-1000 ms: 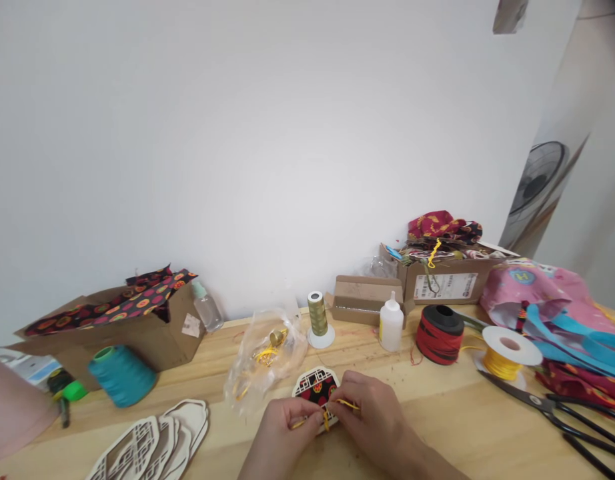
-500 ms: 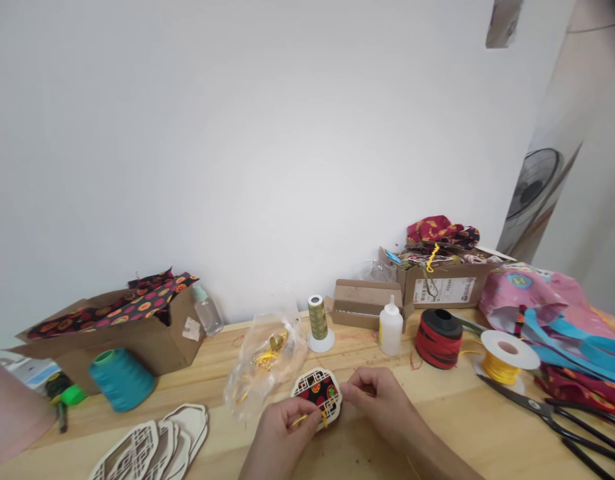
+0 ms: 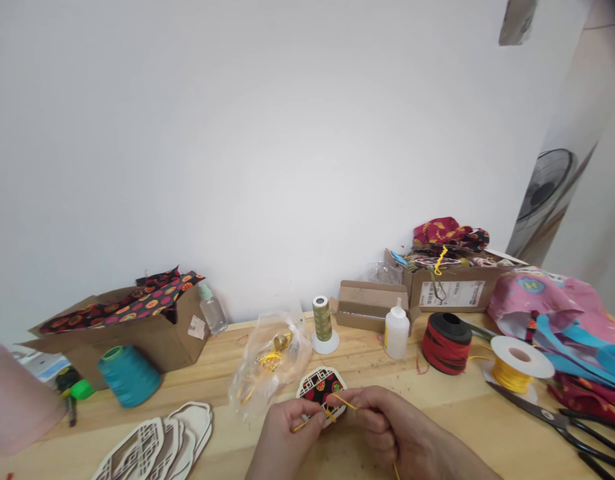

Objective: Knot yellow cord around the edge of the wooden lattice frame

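A small scalloped wooden lattice frame with dark flowered fabric lies in front of me, and a loop of yellow cord is at its lower edge. My left hand is closed in a pinch at the frame's lower left, with a bit of cord poking out under the fingers. At the right, my right hand pinches the cord between thumb and forefinger, drawn out from the frame. More cord hangs below this hand. The fingers partly hide the frame's bottom.
Behind the frame are a plastic bag, a green thread spool and a glue bottle. Large scissors and a yellow cord spool lie right. Stacked wooden lattice pieces and a teal thread cone stand left.
My right hand has turned and moved slightly down, and a yellow strand now shows stretched from it to the frame. My left hand stays at the frame. The whole view has shifted slightly.
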`<state>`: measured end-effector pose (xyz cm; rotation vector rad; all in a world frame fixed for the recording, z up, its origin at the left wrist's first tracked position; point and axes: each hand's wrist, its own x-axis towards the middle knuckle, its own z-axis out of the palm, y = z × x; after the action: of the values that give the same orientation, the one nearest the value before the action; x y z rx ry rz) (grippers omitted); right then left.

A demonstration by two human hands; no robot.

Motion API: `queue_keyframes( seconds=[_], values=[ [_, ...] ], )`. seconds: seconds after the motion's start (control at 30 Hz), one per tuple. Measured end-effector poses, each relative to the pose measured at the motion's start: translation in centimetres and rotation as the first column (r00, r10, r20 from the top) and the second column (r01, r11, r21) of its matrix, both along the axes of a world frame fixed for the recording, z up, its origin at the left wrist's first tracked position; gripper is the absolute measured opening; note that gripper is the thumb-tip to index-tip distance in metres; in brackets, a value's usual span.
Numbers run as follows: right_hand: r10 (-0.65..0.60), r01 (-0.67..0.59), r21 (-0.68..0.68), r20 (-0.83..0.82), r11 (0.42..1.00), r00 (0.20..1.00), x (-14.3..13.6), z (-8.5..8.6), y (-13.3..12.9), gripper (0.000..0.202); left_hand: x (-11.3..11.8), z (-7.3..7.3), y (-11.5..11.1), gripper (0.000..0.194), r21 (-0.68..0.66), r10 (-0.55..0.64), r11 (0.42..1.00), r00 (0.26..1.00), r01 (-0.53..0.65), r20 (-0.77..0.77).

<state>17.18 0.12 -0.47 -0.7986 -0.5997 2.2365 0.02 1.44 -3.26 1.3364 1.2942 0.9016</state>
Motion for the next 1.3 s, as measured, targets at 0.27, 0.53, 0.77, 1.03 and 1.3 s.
queue_keyframes(
  seconds=[0.27,0.53,0.77,1.03,1.3],
  values=[
    [-0.138,0.028,0.398,0.25,0.917,0.958,-1.8,-1.6,0.0,0.024,0.0,0.4,0.0,0.019,0.025,-0.033,0.999,0.991,0.03,0.133],
    [-0.511,-0.407,0.797,0.601,0.447,0.615,-2.9,-3.5,0.1,0.03,-0.2,-0.3,0.0,0.024,-0.026,-0.098,0.994,0.972,0.106,0.214],
    [-0.526,-0.478,0.768,0.64,0.426,0.56,-3.0,-3.0,0.0,0.027,-0.5,-0.1,0.0,0.023,-0.04,-0.089,0.994,0.979,0.098,0.184],
    [-0.474,-0.467,0.758,0.65,0.455,0.594,-3.0,-3.8,0.5,0.027,-0.4,0.1,0.0,0.02,-0.065,-0.04,0.996,0.973,0.056,0.226],
    [-0.413,-0.346,0.763,0.605,0.546,0.681,-3.2,-4.2,0.7,0.025,-0.7,0.0,-0.2,0.025,0.002,0.032,0.999,0.993,-0.033,0.109]
  ],
)
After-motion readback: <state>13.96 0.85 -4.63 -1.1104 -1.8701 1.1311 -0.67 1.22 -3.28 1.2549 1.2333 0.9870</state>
